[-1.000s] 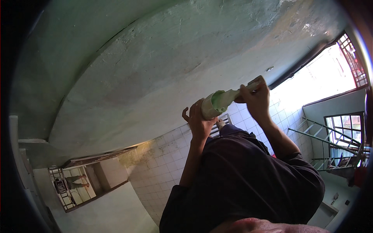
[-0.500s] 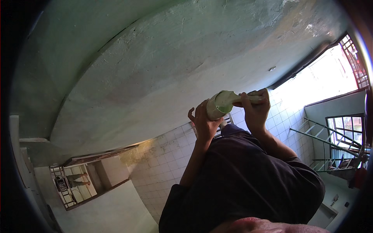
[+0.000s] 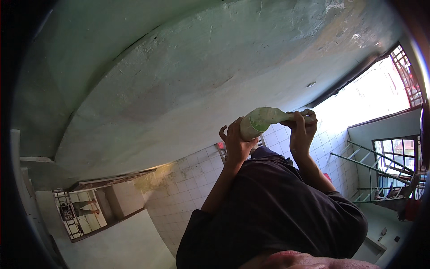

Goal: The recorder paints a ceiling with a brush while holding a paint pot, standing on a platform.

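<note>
My left hand (image 3: 236,142) is wrapped round a small pale cup (image 3: 247,130), which is tipped so that light green paint shows inside. One finger sticks out away from the cup. My right hand (image 3: 303,130) pinches the handle of a paintbrush (image 3: 270,115). The brush is coated in the same pale green, and its broad head lies over the cup's rim. Both hands are held up in front of my dark shirt, close to a green-grey wall (image 3: 188,89) with patchy, rough paint.
A green metal ladder (image 3: 380,162) stands at the right by a barred window (image 3: 398,152). Bright light comes through a large opening (image 3: 371,87). White tiles (image 3: 188,179) cover the floor. At the lower left, a person's legs (image 3: 86,208) show through a doorway.
My right hand has moved slightly right and down, drawing the brush along. The brush head now sits higher across the cup's rim. My left hand keeps its grip on the cup.
</note>
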`<state>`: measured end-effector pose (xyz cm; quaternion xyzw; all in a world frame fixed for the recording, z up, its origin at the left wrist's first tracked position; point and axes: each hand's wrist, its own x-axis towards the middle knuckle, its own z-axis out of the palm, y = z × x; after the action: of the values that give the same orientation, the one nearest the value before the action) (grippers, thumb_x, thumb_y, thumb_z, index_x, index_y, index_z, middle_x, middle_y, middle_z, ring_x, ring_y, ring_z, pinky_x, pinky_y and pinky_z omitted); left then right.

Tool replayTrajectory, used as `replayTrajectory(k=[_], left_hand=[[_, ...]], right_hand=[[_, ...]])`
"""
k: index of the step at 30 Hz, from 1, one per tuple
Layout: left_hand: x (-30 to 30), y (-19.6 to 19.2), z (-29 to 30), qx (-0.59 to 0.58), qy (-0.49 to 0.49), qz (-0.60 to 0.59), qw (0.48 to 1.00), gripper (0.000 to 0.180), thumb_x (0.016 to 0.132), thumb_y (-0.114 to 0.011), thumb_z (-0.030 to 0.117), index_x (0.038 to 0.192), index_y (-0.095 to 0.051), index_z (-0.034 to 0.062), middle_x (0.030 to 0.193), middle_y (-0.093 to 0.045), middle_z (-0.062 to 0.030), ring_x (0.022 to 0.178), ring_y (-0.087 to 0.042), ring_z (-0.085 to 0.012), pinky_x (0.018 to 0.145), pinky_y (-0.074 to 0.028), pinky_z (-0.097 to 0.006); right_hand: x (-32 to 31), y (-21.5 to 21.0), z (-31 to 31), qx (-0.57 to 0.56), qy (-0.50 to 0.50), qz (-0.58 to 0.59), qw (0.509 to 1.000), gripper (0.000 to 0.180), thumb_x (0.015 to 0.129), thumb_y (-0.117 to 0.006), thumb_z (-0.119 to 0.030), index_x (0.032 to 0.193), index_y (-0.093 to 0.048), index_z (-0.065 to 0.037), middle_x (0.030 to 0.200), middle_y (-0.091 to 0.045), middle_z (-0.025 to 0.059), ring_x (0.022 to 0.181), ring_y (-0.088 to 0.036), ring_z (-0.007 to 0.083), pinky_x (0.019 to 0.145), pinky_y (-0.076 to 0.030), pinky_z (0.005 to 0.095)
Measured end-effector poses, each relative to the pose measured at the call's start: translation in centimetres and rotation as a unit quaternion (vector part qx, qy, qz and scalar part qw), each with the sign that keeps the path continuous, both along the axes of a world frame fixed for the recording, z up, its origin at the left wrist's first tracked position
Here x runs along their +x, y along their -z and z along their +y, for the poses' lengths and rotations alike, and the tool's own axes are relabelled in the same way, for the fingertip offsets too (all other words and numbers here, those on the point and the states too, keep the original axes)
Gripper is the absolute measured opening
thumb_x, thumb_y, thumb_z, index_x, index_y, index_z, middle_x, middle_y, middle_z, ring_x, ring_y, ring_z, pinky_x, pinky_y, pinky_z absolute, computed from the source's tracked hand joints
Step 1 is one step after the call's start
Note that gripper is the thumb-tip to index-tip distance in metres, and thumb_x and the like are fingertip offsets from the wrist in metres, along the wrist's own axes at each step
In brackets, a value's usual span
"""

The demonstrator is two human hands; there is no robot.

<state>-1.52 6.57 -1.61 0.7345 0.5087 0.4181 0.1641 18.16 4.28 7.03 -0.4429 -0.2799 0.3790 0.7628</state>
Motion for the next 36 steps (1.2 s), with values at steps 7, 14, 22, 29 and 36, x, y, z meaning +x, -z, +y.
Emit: replayTrajectory(k=[7,14,22,29,36], left_hand=[[0.7,0.3,0.2,-0.033,0.045,0.021,0.998,0.091,0.061,-0.096,0.025,0.139,-0.052,0.0084,0.126,-0.066,-0.0055,0.123,-0.06,-0.0226,0.116,-0.02,-0.052],[0.8,-0.8,0.7,-0.036,0.07,-0.024,0.997,0.081,0.066,-0.093,0.034,0.133,-0.057,0.0061,0.123,-0.066,-0.0087,0.115,-0.061,-0.0247,0.108,-0.028,-0.049],[0.7,-1.6,1.9,-0.095,0.096,-0.063,0.989,0.084,0.066,-0.093,0.036,0.135,-0.055,0.0063,0.122,-0.066,-0.0085,0.115,-0.06,-0.0255,0.107,-0.03,-0.047],[1.0,-1.2,2.2,-0.172,0.106,-0.127,0.971,0.084,0.065,-0.095,0.034,0.133,-0.054,0.0059,0.12,-0.066,-0.0106,0.112,-0.058,-0.0312,0.105,-0.038,-0.049],[2.1,-1.4,1.6,-0.176,0.095,-0.149,0.968,0.074,0.064,-0.095,0.027,0.125,-0.059,0.0039,0.114,-0.069,-0.0127,0.104,-0.066,-0.0291,0.096,-0.05,-0.045]], right_hand=[[2.0,0.5,-0.3,0.041,-0.049,0.107,0.992,0.015,0.103,-0.061,-0.012,0.11,-0.058,0.001,0.098,-0.07,0.0158,0.092,-0.074,0.0257,0.083,-0.065,0.0409],[3.4,0.8,1.1,0.064,-0.143,0.269,0.95,0.01,0.103,-0.062,-0.009,0.106,-0.064,0.001,0.104,-0.071,0.0132,0.101,-0.071,0.0219,0.093,-0.061,0.033],[7.1,0.1,4.6,0.132,-0.17,0.249,0.944,0.012,0.104,-0.059,-0.009,0.11,-0.062,0.002,0.112,-0.067,0.009,0.107,-0.067,0.0173,0.103,-0.056,0.0299],[11.0,1.0,7.6,0.15,-0.083,0.284,0.943,0.022,0.102,-0.064,-0.008,0.121,-0.064,0.004,0.119,-0.068,0.0117,0.114,-0.066,0.0204,0.108,-0.054,0.0309],[14.6,-0.2,11.5,0.179,0.059,0.125,0.974,0.025,0.1,-0.065,-0.002,0.123,-0.065,0.007,0.119,-0.07,0.0157,0.114,-0.069,0.0262,0.109,-0.056,0.0412]])
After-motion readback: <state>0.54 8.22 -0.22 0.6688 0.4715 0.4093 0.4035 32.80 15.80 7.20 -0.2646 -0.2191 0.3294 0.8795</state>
